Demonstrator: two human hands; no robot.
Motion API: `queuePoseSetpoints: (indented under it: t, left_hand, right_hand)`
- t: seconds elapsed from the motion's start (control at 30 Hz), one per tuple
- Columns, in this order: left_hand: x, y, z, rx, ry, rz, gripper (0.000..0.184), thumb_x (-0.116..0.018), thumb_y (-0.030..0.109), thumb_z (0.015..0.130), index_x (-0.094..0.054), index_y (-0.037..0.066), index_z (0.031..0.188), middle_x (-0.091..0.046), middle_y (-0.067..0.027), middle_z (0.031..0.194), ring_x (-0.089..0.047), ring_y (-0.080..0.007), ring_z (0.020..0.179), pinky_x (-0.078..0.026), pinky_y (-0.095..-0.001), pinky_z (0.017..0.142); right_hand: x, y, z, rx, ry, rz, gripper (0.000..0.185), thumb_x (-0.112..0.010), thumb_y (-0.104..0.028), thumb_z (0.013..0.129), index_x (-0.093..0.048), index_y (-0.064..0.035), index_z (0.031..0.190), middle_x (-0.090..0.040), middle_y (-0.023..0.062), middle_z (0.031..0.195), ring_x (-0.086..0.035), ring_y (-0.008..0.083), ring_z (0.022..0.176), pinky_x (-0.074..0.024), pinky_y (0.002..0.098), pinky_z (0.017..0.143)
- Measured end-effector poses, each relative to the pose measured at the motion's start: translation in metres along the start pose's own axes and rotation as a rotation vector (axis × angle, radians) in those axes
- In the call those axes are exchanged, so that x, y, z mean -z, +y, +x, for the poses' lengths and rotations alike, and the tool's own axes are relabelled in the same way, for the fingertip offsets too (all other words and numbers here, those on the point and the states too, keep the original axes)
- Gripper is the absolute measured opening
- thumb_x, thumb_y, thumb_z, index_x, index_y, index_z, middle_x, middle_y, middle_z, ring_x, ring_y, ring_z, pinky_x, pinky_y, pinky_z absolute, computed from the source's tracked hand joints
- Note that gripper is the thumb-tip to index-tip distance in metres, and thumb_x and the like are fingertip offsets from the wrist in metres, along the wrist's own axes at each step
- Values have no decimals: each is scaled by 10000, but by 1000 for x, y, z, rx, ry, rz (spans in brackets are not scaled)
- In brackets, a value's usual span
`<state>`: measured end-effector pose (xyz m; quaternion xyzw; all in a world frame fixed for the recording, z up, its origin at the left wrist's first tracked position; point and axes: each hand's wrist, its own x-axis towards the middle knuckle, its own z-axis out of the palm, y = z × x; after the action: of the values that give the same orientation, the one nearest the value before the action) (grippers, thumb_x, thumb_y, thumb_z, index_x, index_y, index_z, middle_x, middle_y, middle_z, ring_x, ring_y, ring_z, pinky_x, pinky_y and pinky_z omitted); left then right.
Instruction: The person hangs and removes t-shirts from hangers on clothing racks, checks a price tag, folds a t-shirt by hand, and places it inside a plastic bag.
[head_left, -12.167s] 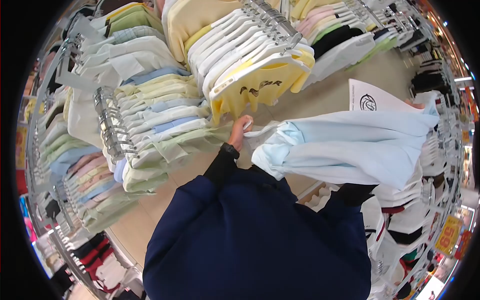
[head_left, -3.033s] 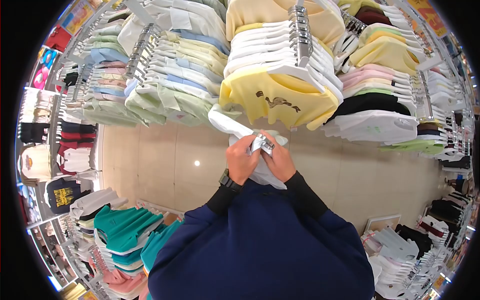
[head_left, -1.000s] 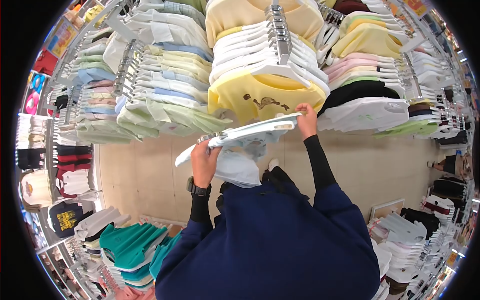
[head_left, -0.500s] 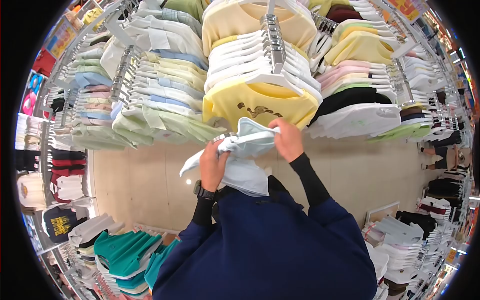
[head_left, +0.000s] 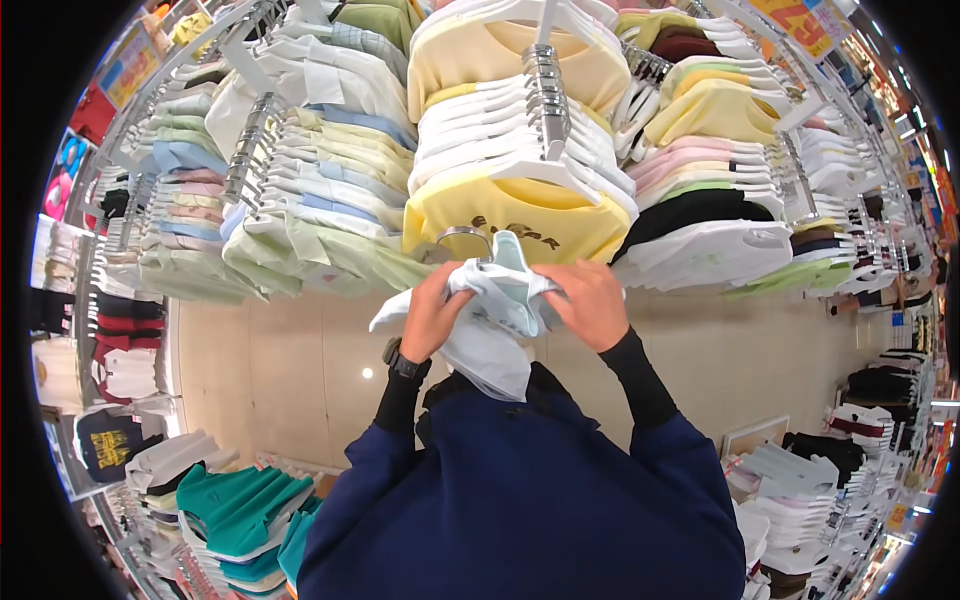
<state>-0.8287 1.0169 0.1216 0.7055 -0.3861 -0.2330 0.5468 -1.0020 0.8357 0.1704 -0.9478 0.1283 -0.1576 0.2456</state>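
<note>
A pale blue shirt [head_left: 487, 345] hangs bunched between my hands, with a metal hanger hook [head_left: 464, 234] standing up above it. My left hand [head_left: 433, 313] grips the cloth just left of the hook, fingers closed. On the other side, my right hand [head_left: 588, 303] is closed on the shirt's right part, where a hanger end seems to poke out past the fingers. Just beyond my hands, a yellow shirt [head_left: 515, 213] with a brown print faces me at the front of a rack.
Green and white shirts [head_left: 330, 240] hang at the left, black and white ones [head_left: 700, 235] at the right. Teal shirts [head_left: 240, 505] hang lower left. Tiled floor [head_left: 270, 370] lies below my hands. At the far right edge, part of another person [head_left: 870, 298] shows.
My right hand has come lower and its grip now sits farther over the shirt. The hanger hook stands more upright and clear of my left hand. The shirt's neckline has turned.
</note>
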Motion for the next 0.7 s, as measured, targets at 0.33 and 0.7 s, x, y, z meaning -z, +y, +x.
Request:
queuePoseSetpoints:
  t: [0.33,0.7]
  left_hand:
    - [6,2,32,1,201,194,327,-706,170,847,-625,2,1116,-663,-189,1024,-639,-333,917,-487,-355,815]
    - [45,-15,39,50,230,241,318,-757,203,815,-680,63,1090,-679,-130,1068,-645,-294,967,-494,-356,837]
  right_hand:
    - [-8,50,-1,-66,350,-38,289,-756,-209,771,-671,-56,1001,-688,107,934,-648,310,823,-508,381,714]
    - [10,87,5,-120,336,58,319,-762,-250,794,-669,-63,1034,-688,117,954,-658,323,847,-517,356,720]
